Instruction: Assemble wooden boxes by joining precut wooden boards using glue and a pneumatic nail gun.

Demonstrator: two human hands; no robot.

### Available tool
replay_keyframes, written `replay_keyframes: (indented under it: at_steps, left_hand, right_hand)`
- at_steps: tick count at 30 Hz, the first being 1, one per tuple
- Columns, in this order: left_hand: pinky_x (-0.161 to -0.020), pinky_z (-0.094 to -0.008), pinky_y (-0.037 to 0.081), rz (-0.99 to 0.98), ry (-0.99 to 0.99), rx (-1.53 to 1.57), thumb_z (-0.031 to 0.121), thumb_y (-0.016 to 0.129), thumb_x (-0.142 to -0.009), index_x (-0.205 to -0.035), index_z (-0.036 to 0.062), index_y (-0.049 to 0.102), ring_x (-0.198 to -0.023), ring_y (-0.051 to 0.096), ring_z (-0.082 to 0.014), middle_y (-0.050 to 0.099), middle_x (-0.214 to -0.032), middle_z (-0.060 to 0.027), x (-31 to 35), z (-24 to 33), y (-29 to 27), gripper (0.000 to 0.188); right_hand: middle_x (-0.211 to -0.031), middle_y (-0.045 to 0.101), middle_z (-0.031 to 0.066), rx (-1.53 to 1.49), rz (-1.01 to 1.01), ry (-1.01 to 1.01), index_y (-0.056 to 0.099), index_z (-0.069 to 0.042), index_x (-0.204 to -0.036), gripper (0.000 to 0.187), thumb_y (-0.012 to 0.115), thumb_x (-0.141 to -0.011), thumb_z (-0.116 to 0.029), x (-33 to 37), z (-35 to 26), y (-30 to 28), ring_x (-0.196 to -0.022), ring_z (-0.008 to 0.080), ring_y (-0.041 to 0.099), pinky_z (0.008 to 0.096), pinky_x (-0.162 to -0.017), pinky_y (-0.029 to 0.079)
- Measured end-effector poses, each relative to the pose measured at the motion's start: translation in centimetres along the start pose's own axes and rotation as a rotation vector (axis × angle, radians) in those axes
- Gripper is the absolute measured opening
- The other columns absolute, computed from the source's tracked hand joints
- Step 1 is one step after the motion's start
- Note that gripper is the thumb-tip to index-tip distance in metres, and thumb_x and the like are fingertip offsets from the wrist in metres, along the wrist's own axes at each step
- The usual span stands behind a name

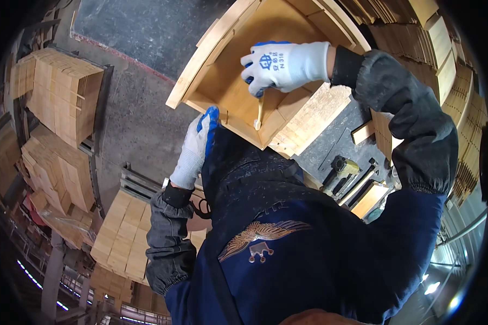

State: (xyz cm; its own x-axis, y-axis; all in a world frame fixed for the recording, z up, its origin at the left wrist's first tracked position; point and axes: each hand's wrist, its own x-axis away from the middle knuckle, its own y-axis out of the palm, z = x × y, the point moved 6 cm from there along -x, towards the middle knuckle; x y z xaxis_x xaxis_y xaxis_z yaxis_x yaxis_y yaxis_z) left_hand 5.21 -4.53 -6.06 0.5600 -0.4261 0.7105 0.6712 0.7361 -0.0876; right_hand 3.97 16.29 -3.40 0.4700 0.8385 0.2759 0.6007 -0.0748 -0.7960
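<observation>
An open wooden box (pixel 222 70) with a pale frame rim lies tilted in front of me, its inside facing up. My right hand (pixel 287 65), in a white glove with blue palm, reaches over it and is closed around a thin pale-handled brush (pixel 259 111). The brush's whitish tip touches or hovers at the inner near corner; I cannot tell which. At the box's near left wall, my left hand (pixel 195 143), gloved alike, grips the edge with its fingers pointing up. Part of its grip is hidden.
Stacked wooden boards (pixel 65 97) stand on the left, with more board piles (pixel 439 49) at the right. Below the box is a wooden block stack (pixel 314 119). A nail gun (pixel 341 169) and a hammer (pixel 363 181) lie on the dark surface at right.
</observation>
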Motion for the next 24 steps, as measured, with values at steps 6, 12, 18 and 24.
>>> replay_keyframes:
  at_steps: [6, 12, 18, 24]
  left_hand:
    - [-0.076, -0.0293, 0.043, 0.014, -0.009, 0.02, 0.042, 0.048, -0.102, -0.097, -0.0014, 0.059, -0.08, 0.045, -0.0116, 0.055, -0.083, -0.0026, 0.2, -0.1, 0.1, 0.045]
    - [-0.078, -0.0288, 0.043, 0.01, -0.035, 0.02, 0.042, 0.049, -0.101, -0.098, -0.0023, 0.06, -0.081, 0.046, -0.0118, 0.057, -0.084, -0.0031, -0.2, -1.4, -0.2, 0.046]
    - [-0.086, -0.0287, 0.044, 0.007, 0.021, -0.027, 0.043, 0.05, -0.101, -0.112, -0.0053, 0.061, -0.091, 0.053, -0.0139, 0.065, -0.098, -0.0077, -0.1, -1.1, -0.4, 0.051]
    - [-0.09, -0.0291, 0.044, -0.054, 0.056, -0.086, 0.044, 0.049, -0.101, -0.116, -0.0079, 0.06, -0.097, 0.056, -0.0149, 0.066, -0.103, -0.0085, -1.1, -0.9, -1.1, 0.055]
  right_hand:
    - [-0.094, 0.063, 0.0026, 0.025, 0.096, -0.058, 0.071, -0.018, -0.09, 0.02, 0.062, -0.08, -0.004, -2.2, 0.9, 0.6, -0.1, 0.0238, 0.06, 0.0372, -0.088, 0.049]
    - [-0.095, 0.059, 0.0034, 0.109, 0.236, 0.094, 0.066, -0.022, -0.096, 0.022, 0.062, -0.078, -0.01, -0.6, 3.3, -0.4, -0.097, 0.0245, 0.059, 0.0396, -0.086, 0.048]
    - [-0.085, 0.059, 0.0056, 0.011, 0.084, 0.337, 0.063, -0.015, -0.092, 0.016, 0.062, -0.077, -0.018, 3.1, -2.2, -0.1, -0.086, 0.023, 0.062, 0.038, -0.072, 0.05]
    - [-0.083, 0.059, 0.0064, -0.073, -0.127, 0.501, 0.063, -0.012, -0.091, 0.016, 0.061, -0.076, -0.018, 4.1, -7.5, -0.5, -0.084, 0.024, 0.063, 0.0369, -0.072, 0.051]
